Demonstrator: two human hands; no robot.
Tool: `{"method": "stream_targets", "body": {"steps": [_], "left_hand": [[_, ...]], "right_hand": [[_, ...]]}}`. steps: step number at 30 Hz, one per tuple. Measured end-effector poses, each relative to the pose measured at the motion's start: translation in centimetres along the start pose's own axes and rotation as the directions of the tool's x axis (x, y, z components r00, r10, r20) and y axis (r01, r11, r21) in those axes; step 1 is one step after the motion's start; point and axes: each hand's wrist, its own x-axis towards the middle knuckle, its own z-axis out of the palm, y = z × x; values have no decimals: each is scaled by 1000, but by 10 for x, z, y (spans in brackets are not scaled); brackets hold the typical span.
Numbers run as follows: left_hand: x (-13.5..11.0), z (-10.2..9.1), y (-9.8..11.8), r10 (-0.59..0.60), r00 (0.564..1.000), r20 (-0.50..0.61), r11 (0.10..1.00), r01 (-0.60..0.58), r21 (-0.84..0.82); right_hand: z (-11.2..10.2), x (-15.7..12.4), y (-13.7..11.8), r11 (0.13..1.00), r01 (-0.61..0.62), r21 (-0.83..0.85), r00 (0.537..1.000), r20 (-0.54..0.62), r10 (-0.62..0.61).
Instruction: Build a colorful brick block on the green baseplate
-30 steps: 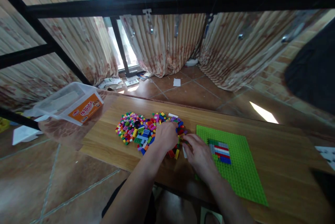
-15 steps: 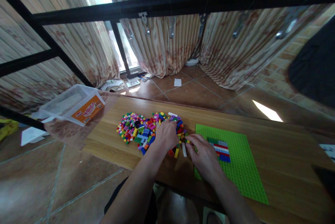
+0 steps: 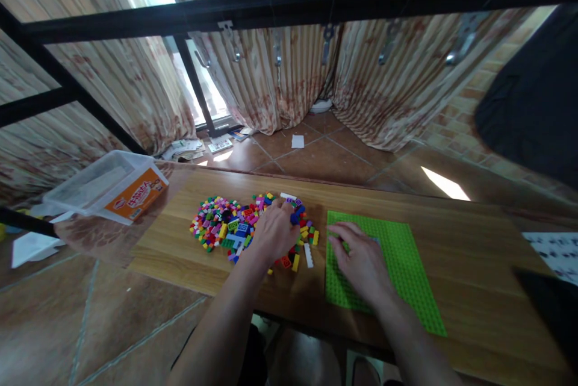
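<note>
My left hand [image 3: 275, 229] reaches into a heap of small toy bricks [image 3: 217, 217] in many colours. Its fingers bend down among the pieces, and the tips are hidden. Over the left part of a green studded baseplate [image 3: 415, 277] hovers my right hand [image 3: 359, 256], thumb and forefinger a little apart with no brick visible between them. It covers most of the built brick patch on the plate; only a small grey-blue bit [image 3: 376, 241] shows. Between the hands lie a long white brick [image 3: 308, 255] and a yellow brick [image 3: 295, 262].
A clear plastic tub [image 3: 108, 184] with an orange label stands at the left end of the wooden table [image 3: 469, 253]. A black metal rail [image 3: 289, 3] crosses above, with hooks hanging. A printed sheet [image 3: 551, 250] lies at the right. Curtains hang behind.
My right hand has moved from the edge of the heap to above the baseplate, covering the striped brick patch. My left hand stays in the heap. The view has shifted slightly right.
</note>
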Motion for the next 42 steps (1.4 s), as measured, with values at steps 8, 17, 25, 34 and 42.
{"method": "stream_targets", "body": {"steps": [8, 17, 25, 34, 42], "left_hand": [[-5, 19, 39, 268, 963, -13, 869, -247, -429], [-3, 39, 69, 252, 962, -109, 759, -266, -595], [-4, 58, 93, 245, 948, -204, 759, -319, -567], [1, 69, 109, 341, 933, -119, 777, -351, -522], [8, 73, 103, 330, 944, -14, 887, -315, -338]], "right_hand": [[-47, 3, 39, 920, -349, 179, 883, -267, 387], [-44, -7, 41, 813, -416, 408, 896, 30, 443], [-45, -13, 38, 724, -381, 575, 915, 122, 384], [-64, -22, 81, 698, -511, 502, 830, 76, 553], [-65, -23, 95, 715, -573, 401, 803, 102, 587]]}}
